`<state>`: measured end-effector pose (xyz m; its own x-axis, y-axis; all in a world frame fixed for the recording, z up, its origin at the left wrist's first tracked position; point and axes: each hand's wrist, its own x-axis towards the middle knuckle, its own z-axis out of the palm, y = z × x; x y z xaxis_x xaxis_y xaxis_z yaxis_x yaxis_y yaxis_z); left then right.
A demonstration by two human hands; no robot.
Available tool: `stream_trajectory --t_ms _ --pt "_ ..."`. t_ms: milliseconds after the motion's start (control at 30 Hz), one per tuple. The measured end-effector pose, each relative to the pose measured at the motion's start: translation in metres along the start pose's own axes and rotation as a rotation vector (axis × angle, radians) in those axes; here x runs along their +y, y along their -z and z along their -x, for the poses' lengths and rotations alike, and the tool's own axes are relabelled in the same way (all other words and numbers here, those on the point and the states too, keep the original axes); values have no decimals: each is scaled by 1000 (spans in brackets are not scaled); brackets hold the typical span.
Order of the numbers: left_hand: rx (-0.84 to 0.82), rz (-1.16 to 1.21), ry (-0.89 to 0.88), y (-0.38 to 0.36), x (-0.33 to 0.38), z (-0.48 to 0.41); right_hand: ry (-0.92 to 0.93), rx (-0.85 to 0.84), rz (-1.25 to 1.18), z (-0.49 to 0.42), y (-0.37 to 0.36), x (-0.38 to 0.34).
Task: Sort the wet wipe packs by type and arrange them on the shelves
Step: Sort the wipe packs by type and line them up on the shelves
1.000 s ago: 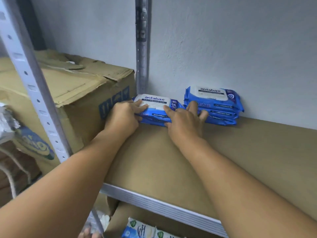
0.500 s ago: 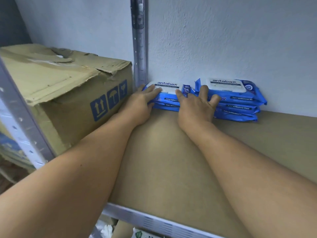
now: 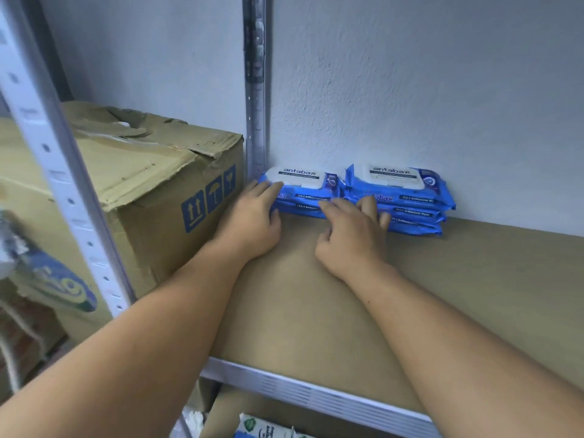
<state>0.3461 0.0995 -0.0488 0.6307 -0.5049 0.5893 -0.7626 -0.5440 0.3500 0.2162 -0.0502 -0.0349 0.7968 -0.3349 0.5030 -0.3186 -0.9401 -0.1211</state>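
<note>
Two stacks of blue wet wipe packs with white lids lie against the back wall on the brown shelf board [image 3: 474, 279]. The left stack [image 3: 301, 188] sits in the corner by the metal upright; the right stack [image 3: 401, 197] is taller and touches it. My left hand [image 3: 252, 216] rests against the left stack's left front, fingers laid on its top edge. My right hand [image 3: 350, 232] touches the fronts where both stacks meet, fingers loosely bent. Neither hand grips a pack.
A dented cardboard box [image 3: 142, 184] stands left of the rear metal upright [image 3: 256, 90]. A perforated front post [image 3: 53, 159] crosses the left side. On the shelf below, a white and green wipe pack [image 3: 265, 428] shows. The shelf's metal front rail [image 3: 316, 393] runs beneath my arms.
The left stack has slid back from the open shelf into the corner against the wall. Both hands followed it, and their fingers now lie lower on the packs' fronts.
</note>
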Motion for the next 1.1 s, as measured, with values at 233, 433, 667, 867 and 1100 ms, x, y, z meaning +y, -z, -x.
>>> stream_trajectory --t_ms 233,433,667,867,1100 --pt "-80 88 77 48 52 79 -53 -5 -143 84 44 0" --pt "-41 191 111 102 126 167 -86 45 -175 180 99 0" --pt "199 359 309 98 184 306 -215 177 -340 306 117 6" --pt "-243 447 858 46 189 400 -660 -204 -620 406 63 6" --pt "-781 334 1004 -3 165 460 -969 -723 -663 473 20 23"
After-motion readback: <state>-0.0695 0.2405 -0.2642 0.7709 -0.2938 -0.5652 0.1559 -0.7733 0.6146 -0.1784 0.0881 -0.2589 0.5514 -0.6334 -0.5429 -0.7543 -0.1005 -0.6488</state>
